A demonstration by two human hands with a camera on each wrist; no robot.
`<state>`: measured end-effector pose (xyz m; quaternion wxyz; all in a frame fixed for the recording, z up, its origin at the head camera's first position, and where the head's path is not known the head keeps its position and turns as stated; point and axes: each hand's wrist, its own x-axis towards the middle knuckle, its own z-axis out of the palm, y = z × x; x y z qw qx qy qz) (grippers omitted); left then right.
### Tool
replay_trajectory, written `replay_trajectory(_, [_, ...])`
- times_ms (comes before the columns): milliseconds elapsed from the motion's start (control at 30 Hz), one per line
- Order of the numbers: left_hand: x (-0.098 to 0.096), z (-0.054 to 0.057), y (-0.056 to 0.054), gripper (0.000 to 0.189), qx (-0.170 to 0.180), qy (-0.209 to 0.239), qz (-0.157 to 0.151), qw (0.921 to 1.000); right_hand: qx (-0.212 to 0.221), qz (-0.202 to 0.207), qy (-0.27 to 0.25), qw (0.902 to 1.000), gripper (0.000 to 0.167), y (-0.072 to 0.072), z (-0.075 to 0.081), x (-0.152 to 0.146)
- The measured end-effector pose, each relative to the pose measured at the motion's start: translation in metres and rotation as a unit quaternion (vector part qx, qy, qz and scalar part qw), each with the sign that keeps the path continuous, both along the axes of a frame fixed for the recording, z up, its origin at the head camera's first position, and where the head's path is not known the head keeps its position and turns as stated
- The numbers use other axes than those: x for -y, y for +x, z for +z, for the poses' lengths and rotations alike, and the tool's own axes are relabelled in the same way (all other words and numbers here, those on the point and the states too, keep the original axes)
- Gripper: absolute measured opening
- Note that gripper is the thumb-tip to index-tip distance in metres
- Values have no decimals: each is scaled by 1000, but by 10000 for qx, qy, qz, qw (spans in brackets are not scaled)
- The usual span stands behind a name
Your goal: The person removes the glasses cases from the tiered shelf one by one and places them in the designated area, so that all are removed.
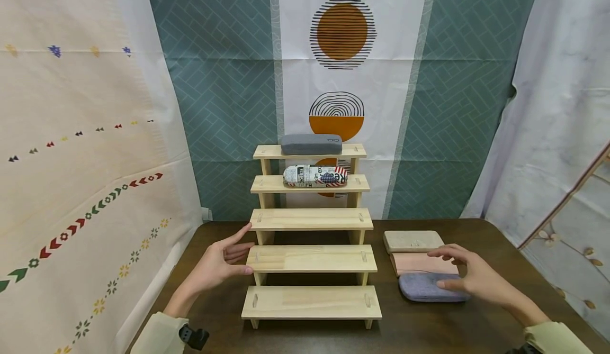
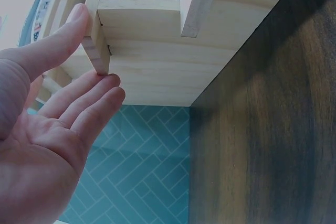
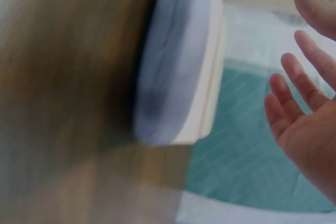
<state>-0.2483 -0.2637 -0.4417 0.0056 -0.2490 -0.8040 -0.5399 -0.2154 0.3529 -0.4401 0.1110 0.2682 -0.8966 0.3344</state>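
A pale wooden step rack stands on the table. My left hand touches its left side, the index fingertip at the middle step's end and the thumb at the step below. Up close, the left fingers extend along a board's end. My right hand hovers with fingers spread and lightly bent over three cases lying in a row: a cream one, a pink one and a blue-purple fabric one. A dark grey glasses case lies on the top step, a newspaper-print case on the second.
The dark wooden table extends on both sides of the rack. Behind it hangs a teal and white curtain. Patterned cloths, one on the left and one on the right, close in the sides.
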Motion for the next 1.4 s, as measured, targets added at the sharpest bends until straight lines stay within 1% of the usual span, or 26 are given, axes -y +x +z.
replay_trajectory(233, [0,0,0,103,-86,-32,-2,10000,-307,177,-70,9993,54,-3,19,31])
replay_trajectory(633, [0,0,-1,103,-14,13,-17,10000,-159,230,-194,9994,46,-9,44,64])
replay_trajectory(800, [0,-1,-2,103,-57,14,-15,10000,-80,122,-212,9997,44,-16,57,79])
replay_trajectory(933, [0,0,-1,103,-55,3,-7,10000,143,85,-332,9993,50,-22,66,92])
replay_trajectory(1067, [0,0,0,104,-49,20,-5,10000,256,162,-444,9986,56,-30,75,103])
replay_trajectory(1400, [1,-1,-1,103,-60,54,-53,10000,62,196,-521,9984,56,-47,90,122])
